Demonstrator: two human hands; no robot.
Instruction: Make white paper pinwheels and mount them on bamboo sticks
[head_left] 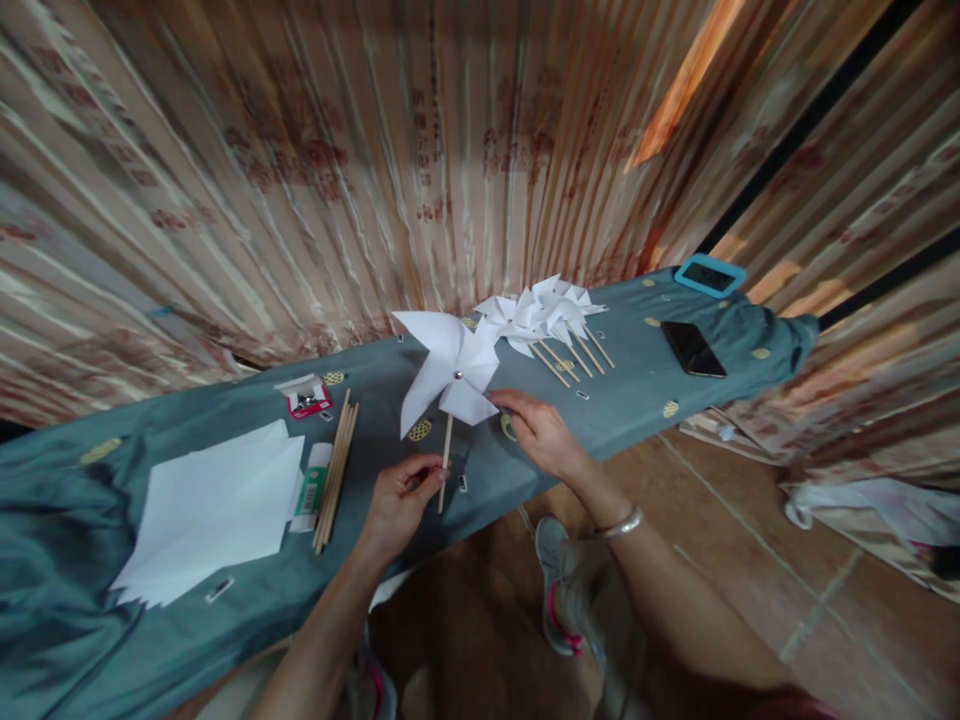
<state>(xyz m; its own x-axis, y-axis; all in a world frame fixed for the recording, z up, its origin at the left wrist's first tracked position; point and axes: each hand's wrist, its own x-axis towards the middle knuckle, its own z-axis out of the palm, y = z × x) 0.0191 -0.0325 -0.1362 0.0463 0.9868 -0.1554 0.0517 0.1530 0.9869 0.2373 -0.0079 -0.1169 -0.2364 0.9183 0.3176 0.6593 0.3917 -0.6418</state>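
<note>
A white paper pinwheel (458,352) on a thin wooden stick is held up over the cloth-covered table, a silver pin at its centre. My left hand (401,500) pinches the lower part of the stick between thumb and fingers. At the pinwheel's lower right blade, my right hand (541,430) has its thumb and index finger together on the blade's tip. Several finished white pinwheels (544,312) lie overlapping behind, their sticks pointing toward me.
On the left are a stack of white paper (217,500), a green-and-white glue stick (311,488), several wooden sticks (337,475) and a small red box of pins (306,397). At right lie a black phone (694,349) and a blue-framed device (710,276). A curtain hangs behind.
</note>
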